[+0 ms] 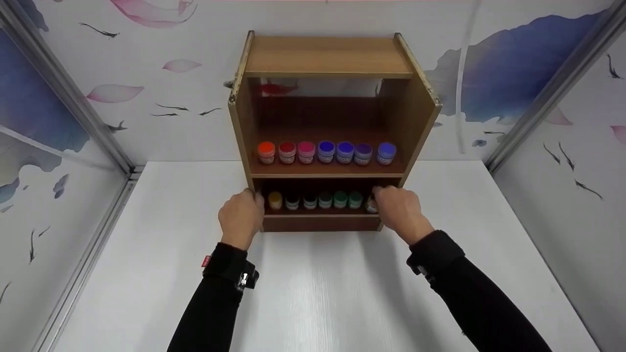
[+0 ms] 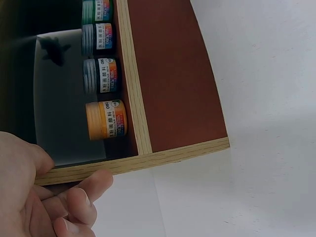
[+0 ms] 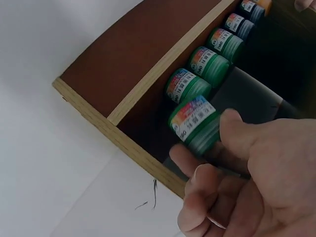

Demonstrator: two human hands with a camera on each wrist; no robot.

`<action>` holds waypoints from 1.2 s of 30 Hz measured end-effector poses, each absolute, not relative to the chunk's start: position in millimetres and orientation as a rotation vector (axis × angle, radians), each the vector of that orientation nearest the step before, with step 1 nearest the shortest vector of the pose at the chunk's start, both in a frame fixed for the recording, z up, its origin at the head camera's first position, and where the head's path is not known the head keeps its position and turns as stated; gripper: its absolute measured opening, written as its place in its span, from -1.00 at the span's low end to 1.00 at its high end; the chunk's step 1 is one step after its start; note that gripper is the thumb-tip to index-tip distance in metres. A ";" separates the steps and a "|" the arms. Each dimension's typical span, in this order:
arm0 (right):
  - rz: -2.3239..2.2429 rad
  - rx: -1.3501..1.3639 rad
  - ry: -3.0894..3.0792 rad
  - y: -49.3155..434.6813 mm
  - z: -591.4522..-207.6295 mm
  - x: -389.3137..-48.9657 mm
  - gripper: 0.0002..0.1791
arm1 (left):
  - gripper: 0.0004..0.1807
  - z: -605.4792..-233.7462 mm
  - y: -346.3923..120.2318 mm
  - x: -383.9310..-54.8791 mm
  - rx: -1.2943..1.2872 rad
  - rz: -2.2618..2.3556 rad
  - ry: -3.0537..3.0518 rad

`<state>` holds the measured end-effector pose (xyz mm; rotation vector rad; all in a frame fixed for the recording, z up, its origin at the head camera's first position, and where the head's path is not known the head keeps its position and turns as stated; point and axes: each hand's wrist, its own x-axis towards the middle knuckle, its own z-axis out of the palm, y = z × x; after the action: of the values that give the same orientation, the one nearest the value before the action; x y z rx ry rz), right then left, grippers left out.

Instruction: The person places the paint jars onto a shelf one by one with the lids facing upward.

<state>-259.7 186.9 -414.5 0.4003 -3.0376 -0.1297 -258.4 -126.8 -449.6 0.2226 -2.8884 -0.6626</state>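
A small wooden shelf unit (image 1: 330, 56) stands on the white table. My left hand (image 1: 241, 217) grips its left side panel (image 2: 131, 163) near the bottom, thumb on the inner face and fingers outside. At the right end of the lower shelf, my right hand (image 1: 402, 210) pinches a green paint jar (image 3: 195, 123) between thumb and fingers; the jar is tilted. Beside it runs a row of jars, among them a green paint jar (image 3: 186, 86), dark ones, and a yellow paint jar (image 2: 106, 120) at the left end.
On the upper shelf sits a row of orange, red, pink, blue and purple jars, including an orange jar (image 1: 266, 152) and a blue jar (image 1: 386, 153). Patterned white walls (image 1: 176, 112) with metal corner posts (image 1: 68, 83) enclose the white table (image 1: 313, 293).
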 end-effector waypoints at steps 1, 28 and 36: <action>-0.154 0.377 -3.043 184.7 -414.5 -261.5 -0.81 | -0.59 -449.7 -126.8 -258.3 0.227 -0.665 -2.887; -0.135 0.205 -2.989 171.2 -448.7 -283.6 -0.73 | -0.59 -450.8 -125.6 -258.8 0.223 -0.668 -2.857; -0.147 0.220 -2.968 172.5 -457.3 -284.6 -0.74 | -0.59 -452.5 -126.2 -259.3 0.223 -0.649 -2.855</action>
<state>-284.6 172.5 -457.3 0.2202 -2.9679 -0.1472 -259.3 -126.2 -452.5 0.2230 -2.8547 -0.6492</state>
